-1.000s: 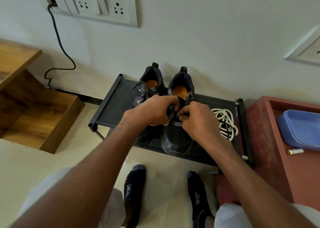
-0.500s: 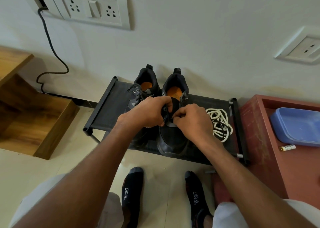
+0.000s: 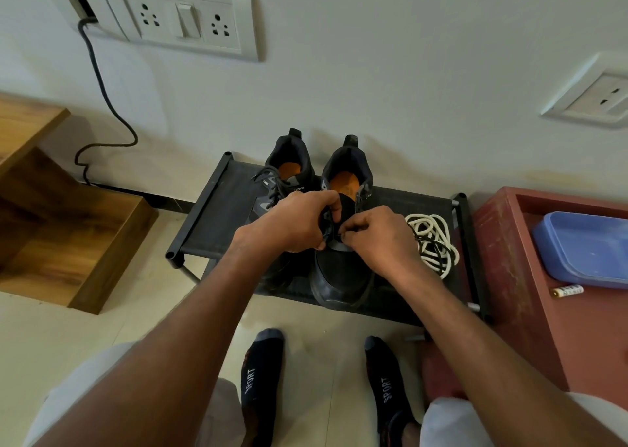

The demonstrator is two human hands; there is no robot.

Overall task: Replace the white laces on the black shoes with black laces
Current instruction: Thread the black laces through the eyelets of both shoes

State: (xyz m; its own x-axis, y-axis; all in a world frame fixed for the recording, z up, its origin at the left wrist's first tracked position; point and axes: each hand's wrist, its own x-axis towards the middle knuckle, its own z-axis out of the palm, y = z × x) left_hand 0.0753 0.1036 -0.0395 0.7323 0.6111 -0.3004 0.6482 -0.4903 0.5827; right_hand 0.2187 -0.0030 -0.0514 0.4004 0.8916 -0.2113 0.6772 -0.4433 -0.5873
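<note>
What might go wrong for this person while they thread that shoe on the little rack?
The right shoe has its toe over the front edge of the rack, so a hard tug by either hand, left hand or right hand, might pull it off. The white laces lie piled beside it with a dark lace mixed in; that could snag or tangle. Both hands hide the eyelets, so a skipped hole may go unnoticed.

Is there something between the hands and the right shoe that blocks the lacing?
Nothing visible does. The left hand and right hand are already on the right shoe; the white laces lie aside on the rack.
</note>
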